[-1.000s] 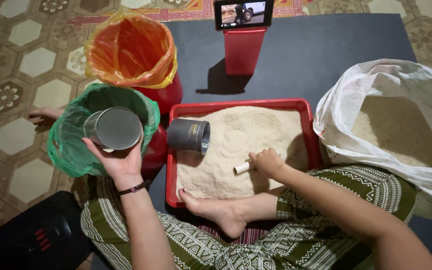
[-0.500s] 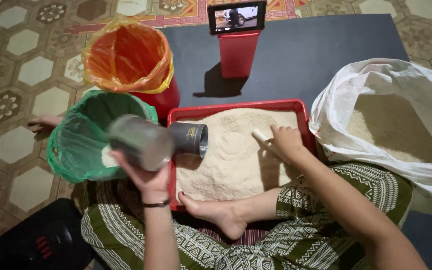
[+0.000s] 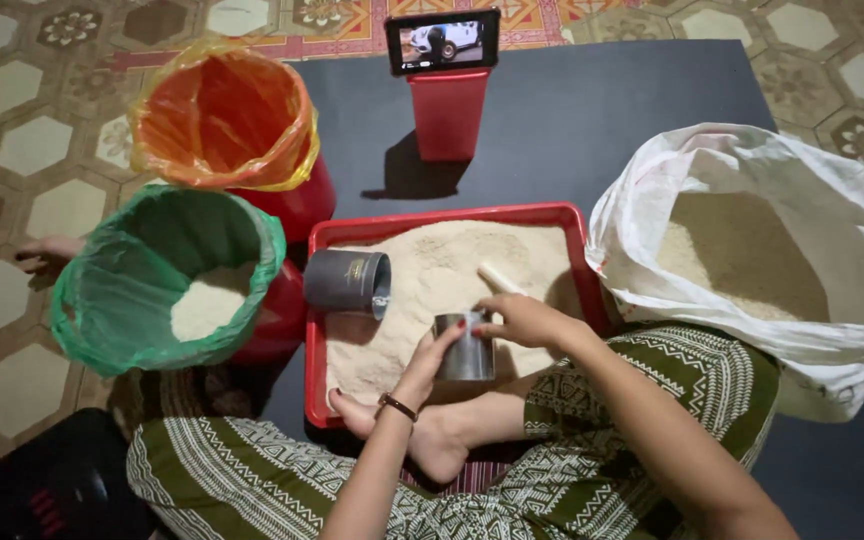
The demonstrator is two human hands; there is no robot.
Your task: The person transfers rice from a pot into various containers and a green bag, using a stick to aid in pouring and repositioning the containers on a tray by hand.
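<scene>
A red tray (image 3: 452,214) heaped with pale grain sits in front of me. My left hand (image 3: 435,362) grips a small metal can (image 3: 466,348) standing upright in the grain near the tray's front edge. My right hand (image 3: 520,318) rests at the can's rim, fingers curled over it. A pale stick (image 3: 500,279) lies in the grain just beyond my right hand. A dark grey cylindrical can (image 3: 346,281) lies on its side at the tray's left.
A green-bag-lined bucket (image 3: 122,330) with some grain stands at the left, an orange-lined bucket (image 3: 222,120) behind it. A large white sack (image 3: 812,230) of grain is open at the right. A phone (image 3: 442,40) stands on a red box. My foot (image 3: 432,440) rests on the tray's front.
My left hand brought the metal can from over the green-lined bucket back down into the tray's grain. My right hand let go of the stick and moved onto the can's rim.
</scene>
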